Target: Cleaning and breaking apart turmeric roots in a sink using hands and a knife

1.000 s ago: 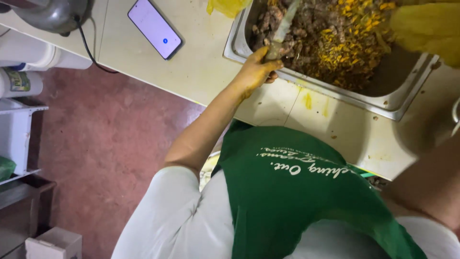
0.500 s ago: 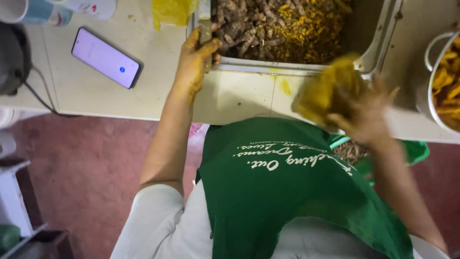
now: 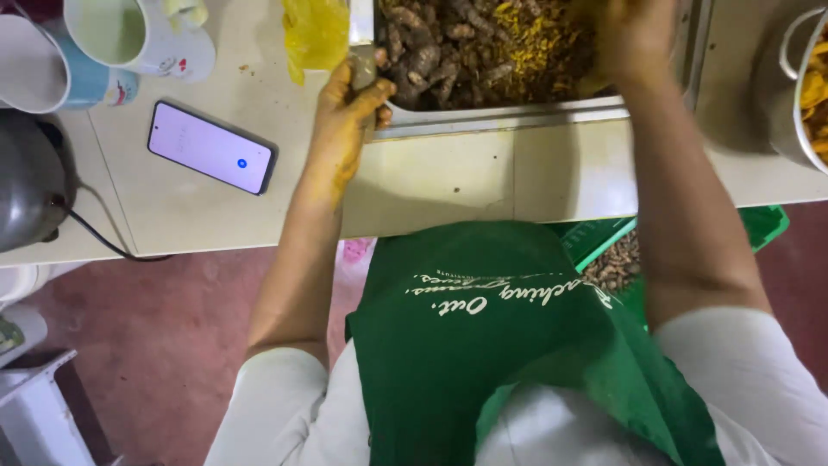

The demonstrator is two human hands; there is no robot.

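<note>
My left hand [image 3: 343,112], stained yellow, grips a knife [image 3: 361,53] at the near left corner of a metal tray [image 3: 517,112]. The blade points away, over the tray's left rim. The tray holds several brown and yellow roots [image 3: 466,43] with peelings. My right hand [image 3: 634,34] is down among the roots at the tray's right side, its fingers hidden by them and by the top edge of the view. A green apron [image 3: 483,345] covers my front.
On the pale counter [image 3: 448,185] lie a lit phone [image 3: 211,147], a white mug [image 3: 138,34], a blue cup [image 3: 52,60] and a yellow bag [image 3: 315,30]. A dark kettle [image 3: 26,181] with a cord stands left. A pot [image 3: 806,86] of yellow pieces sits right. A green crate [image 3: 763,224] stands below.
My right hand, which held a yellow clump over the counter's edge, has gone up into the tray. My left hand stays at the tray's corner with the knife.
</note>
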